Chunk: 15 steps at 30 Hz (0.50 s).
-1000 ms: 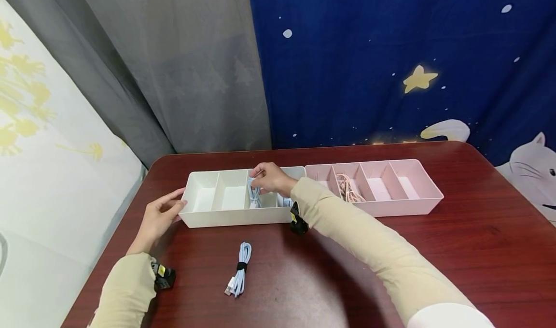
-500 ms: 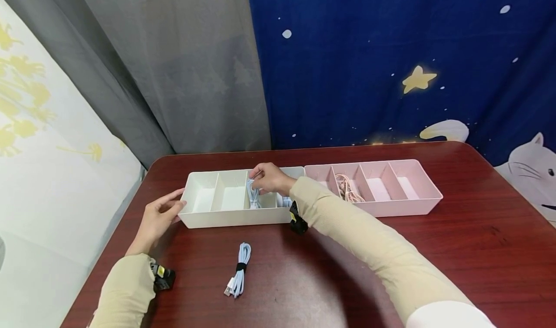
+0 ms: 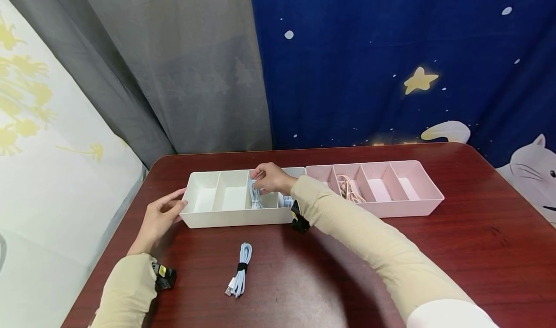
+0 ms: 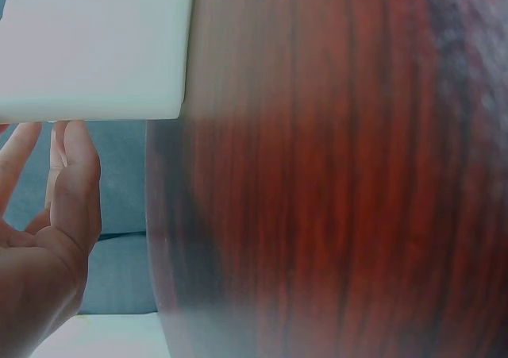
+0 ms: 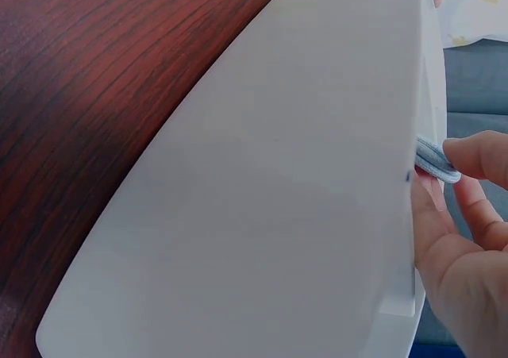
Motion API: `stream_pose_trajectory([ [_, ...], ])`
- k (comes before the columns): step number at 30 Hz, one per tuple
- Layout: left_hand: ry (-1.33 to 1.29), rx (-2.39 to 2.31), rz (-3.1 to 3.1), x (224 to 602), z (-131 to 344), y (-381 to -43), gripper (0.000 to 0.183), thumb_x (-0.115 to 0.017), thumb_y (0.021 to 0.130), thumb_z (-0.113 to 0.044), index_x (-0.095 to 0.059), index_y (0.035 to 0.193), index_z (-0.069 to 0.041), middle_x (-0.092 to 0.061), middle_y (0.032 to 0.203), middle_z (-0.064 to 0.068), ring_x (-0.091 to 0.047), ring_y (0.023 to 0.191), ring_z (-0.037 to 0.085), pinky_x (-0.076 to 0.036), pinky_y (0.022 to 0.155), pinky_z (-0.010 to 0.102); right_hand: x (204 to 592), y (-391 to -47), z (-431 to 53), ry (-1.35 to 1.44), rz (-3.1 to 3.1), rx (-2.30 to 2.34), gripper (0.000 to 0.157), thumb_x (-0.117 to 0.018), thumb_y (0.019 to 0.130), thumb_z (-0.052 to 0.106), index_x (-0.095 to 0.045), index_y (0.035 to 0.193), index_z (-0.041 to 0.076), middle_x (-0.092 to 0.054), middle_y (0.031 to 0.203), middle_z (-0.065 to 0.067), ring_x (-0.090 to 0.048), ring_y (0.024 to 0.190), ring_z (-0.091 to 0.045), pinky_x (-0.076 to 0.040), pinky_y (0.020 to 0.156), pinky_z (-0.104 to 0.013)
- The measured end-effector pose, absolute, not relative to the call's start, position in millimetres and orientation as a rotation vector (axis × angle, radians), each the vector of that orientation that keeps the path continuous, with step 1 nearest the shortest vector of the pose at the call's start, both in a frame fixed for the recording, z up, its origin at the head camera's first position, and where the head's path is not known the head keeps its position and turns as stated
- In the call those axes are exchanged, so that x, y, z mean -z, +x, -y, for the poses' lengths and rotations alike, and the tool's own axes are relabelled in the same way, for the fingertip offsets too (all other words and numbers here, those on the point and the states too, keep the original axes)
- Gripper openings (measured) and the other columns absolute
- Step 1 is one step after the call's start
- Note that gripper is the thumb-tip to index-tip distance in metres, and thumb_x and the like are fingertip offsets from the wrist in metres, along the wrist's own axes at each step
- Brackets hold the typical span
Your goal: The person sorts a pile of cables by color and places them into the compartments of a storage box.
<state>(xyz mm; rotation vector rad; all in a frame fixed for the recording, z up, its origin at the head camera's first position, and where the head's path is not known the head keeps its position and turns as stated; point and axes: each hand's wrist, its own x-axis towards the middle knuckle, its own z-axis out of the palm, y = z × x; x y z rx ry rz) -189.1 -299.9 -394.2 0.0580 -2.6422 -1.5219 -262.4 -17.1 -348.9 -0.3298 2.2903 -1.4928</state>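
Note:
My right hand reaches into the third compartment from the left of a white divided box. Between thumb and fingers it pinches a bundled light-blue cable, whose looped end shows above the box wall in the right wrist view. My left hand touches the left end of the box, and in the left wrist view its fingers are fairly straight against the wall. A second light-blue USB cable, tied with a black band, lies on the table in front of the box.
A pink divided box adjoins the white one on the right, with a pale pink cable in one compartment. Part of another bluish bundle shows beside my right wrist. Curtains hang behind the dark red table.

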Motion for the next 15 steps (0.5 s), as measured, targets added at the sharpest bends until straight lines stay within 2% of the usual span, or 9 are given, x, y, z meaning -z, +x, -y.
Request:
stream_pose_trajectory([
  [15,0.091,1.558,2.637,394.4,299.7,-189.8,0.053,-0.057,0.086,-0.035,-0.045,0.131,-0.011,-0.054,0.102,0.010,-0.053,0.080,-0.002,-0.049,0.066,0.019,348.8,-265.7,14.9,-0.355,-2.309,1.460,0.023,-0.060,0.079,-0.006,-0.057,0.101,-0.003,-0.050,0.090,-0.012,-0.051,0.079,-0.018,-0.052,0.063,-0.029],
])
